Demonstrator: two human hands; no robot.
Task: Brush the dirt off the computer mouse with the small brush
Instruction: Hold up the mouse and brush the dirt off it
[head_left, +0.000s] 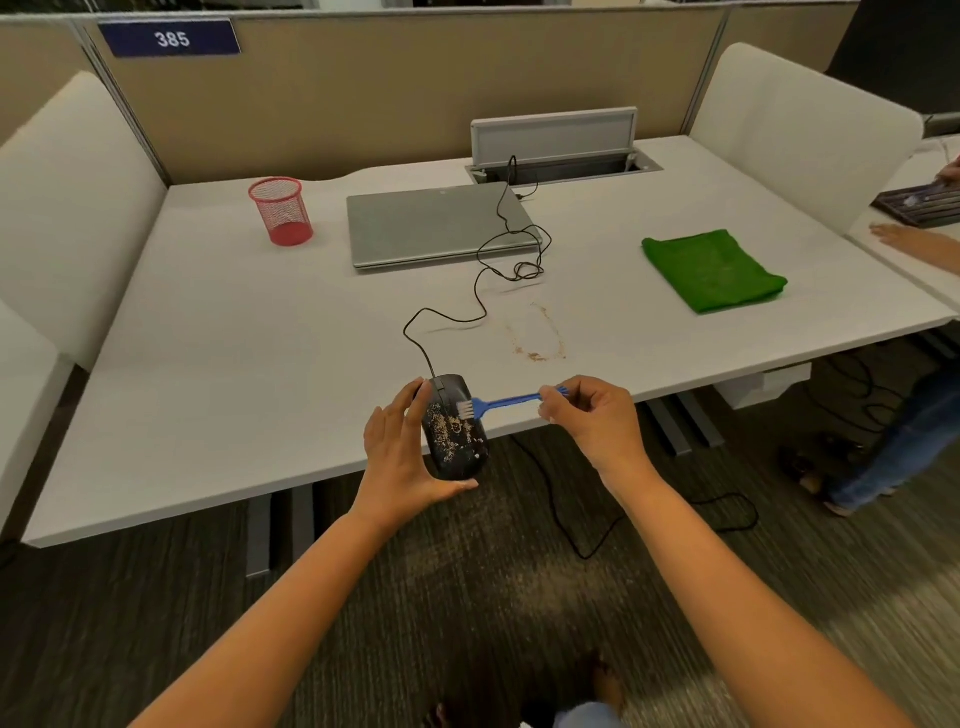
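1. Head view: the left hand (402, 457) holds the computer mouse (455, 427) up at the near edge of the white desk (234, 338), fingers along its left side and thumb under its near end, so the mouse sits just to the right of that palm
2. The right hand (587, 415) pinches the far end of the small brush (506, 401) between thumb and fingertips; the blue handle runs leftward from that hand and the white bristles touch the mouse's upper right side, near its button end
3. The mouse's long axis runs away from the person, cable end farthest, while the brush lies across it. I judge the next strokes should run along that axis, down over the soiled back
4. The mouse is black and glossy, its rear half thickly speckled with tan, crumb-like dirt; the front looks cleaner
5. Beyond the right hand, a thin trail of tan grit (537, 338) lies on the desk, the mouse's cable (470, 312) looping past it toward a closed laptop (436, 223)
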